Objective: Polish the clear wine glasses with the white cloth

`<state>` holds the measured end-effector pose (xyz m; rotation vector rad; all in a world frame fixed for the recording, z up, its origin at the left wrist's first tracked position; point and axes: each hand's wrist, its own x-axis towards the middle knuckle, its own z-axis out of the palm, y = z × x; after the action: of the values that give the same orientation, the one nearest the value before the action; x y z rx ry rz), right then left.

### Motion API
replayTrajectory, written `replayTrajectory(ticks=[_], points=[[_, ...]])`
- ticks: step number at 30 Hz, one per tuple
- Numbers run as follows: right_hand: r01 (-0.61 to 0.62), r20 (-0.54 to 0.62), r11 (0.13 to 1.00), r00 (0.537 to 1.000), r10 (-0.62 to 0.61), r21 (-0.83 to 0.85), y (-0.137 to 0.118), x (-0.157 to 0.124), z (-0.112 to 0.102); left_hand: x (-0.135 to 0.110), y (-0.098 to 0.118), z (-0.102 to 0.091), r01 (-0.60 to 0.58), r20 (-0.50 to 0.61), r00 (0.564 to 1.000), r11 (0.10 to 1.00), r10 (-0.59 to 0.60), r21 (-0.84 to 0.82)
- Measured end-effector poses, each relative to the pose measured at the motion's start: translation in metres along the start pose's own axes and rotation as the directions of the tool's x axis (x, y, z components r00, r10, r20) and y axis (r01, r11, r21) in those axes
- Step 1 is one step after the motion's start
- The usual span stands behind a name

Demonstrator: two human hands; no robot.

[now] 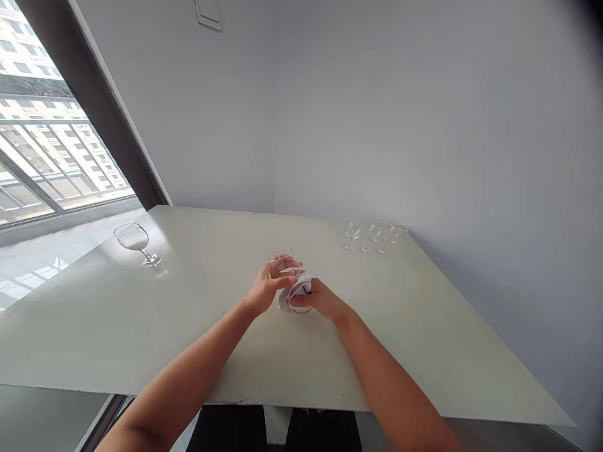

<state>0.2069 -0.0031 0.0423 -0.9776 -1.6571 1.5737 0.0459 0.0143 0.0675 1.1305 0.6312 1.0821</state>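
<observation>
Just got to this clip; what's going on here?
A person's left hand holds a glass above the table, while their right hand grips a white cloth bunched against it. The hands and cloth hide much of that glass. Another glass stands alone toward the left side, and a cluster of glasses stands near the far right corner.

head view | looks from above | faces forward and down | table (211, 276) near

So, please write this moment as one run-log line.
left hand: holds glass; right hand: holds white cloth against it; table: lone glass at left, glass group far right
</observation>
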Motion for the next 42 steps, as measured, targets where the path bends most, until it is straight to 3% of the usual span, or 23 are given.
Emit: replayTrajectory(ticks=[1, 3, 6, 8, 10, 12, 14, 16, 18, 21, 25, 29, 33, 37, 39, 42], points=[[-0.008, 0.127, 0.984, 0.992, -0.015, 0.180, -0.001, -0.002, -0.001, 0.000, 0.004, -0.002, 0.010, 0.093, 0.996, 1.000, -0.008, -0.014], [-0.065, 0.269, 0.901, 0.961, -0.059, 0.429, -0.003, -0.004, 0.000, 0.001, 0.010, -0.007, 0.031, 0.202, 0.979, 0.998, -0.018, -0.061], [-0.098, 0.285, 0.857, 0.957, -0.059, 0.507, -0.003, -0.002, 0.008, 0.003, 0.012, -0.013, 0.057, 0.139, 0.989, 0.994, -0.044, -0.095], [-0.037, 0.158, 0.919, 0.987, -0.028, 0.393, -0.002, 0.002, 0.011, 0.004, 0.008, -0.014, 0.074, 0.017, 0.997, 0.995, -0.073, -0.059], [0.047, -0.092, 0.989, 0.995, -0.034, 0.139, 0.002, 0.005, 0.010, 0.006, 0.001, -0.014, 0.085, -0.116, 0.989, 0.996, -0.088, -0.032], [0.099, -0.317, 0.977, 0.935, -0.156, -0.188, 0.008, 0.007, 0.005, 0.009, -0.006, -0.016, 0.078, -0.235, 0.968, 0.996, -0.087, -0.047], [0.124, -0.421, 0.892, 0.848, -0.323, -0.435, 0.014, 0.008, -0.001, 0.014, -0.009, -0.021, 0.051, -0.354, 0.932, 0.995, -0.077, -0.080], [0.115, -0.501, 0.848, 0.762, -0.410, -0.518, 0.017, 0.008, -0.005, 0.017, -0.008, -0.029, -0.012, -0.461, 0.887, 0.996, -0.031, -0.090], [0.077, -0.594, 0.893, 0.720, -0.358, -0.444, 0.019, 0.010, -0.004, 0.019, -0.006, -0.033, -0.103, -0.532, 0.845, 0.993, 0.058, -0.055], [0.069, -0.609, 0.987, 0.780, -0.143, -0.143, 0.021, 0.016, 0.007, 0.014, -0.009, -0.023, -0.214, -0.536, 0.824, 0.977, 0.184, 0.006], [0.096, -0.546, 0.953, 0.834, 0.080, 0.287, 0.028, 0.025, 0.023, 0.001, -0.022, 0.007, -0.244, -0.412, 0.879, 0.969, 0.238, 0.038], [0.005, -0.439, 0.914, 0.878, 0.190, 0.406, 0.025, 0.023, 0.025, -0.008, -0.022, 0.023, -0.300, -0.312, 0.890, 0.943, 0.332, 0.147], [-0.118, -0.411, 0.951, 0.882, 0.233, 0.287, 0.012, 0.018, 0.022, -0.009, -0.013, 0.024, -0.410, -0.250, 0.849, 0.879, 0.465, 0.242], [-0.147, -0.413, 0.988, 0.898, 0.149, 0.037, 0.005, 0.013, 0.016, -0.008, -0.011, 0.023, -0.412, -0.246, 0.850, 0.880, 0.465, 0.238], [-0.200, -0.408, 0.954, 0.908, 0.096, -0.222, 0.005, 0.011, 0.014, -0.006, -0.010, 0.019, -0.475, -0.274, 0.795, 0.837, 0.541, 0.274], [-0.242, -0.346, 0.766, 0.938, 0.027, -0.596, 0.006, 0.005, 0.014, -0.002, -0.003, 0.010, -0.567, -0.335, 0.670, 0.749, 0.662, 0.344]])
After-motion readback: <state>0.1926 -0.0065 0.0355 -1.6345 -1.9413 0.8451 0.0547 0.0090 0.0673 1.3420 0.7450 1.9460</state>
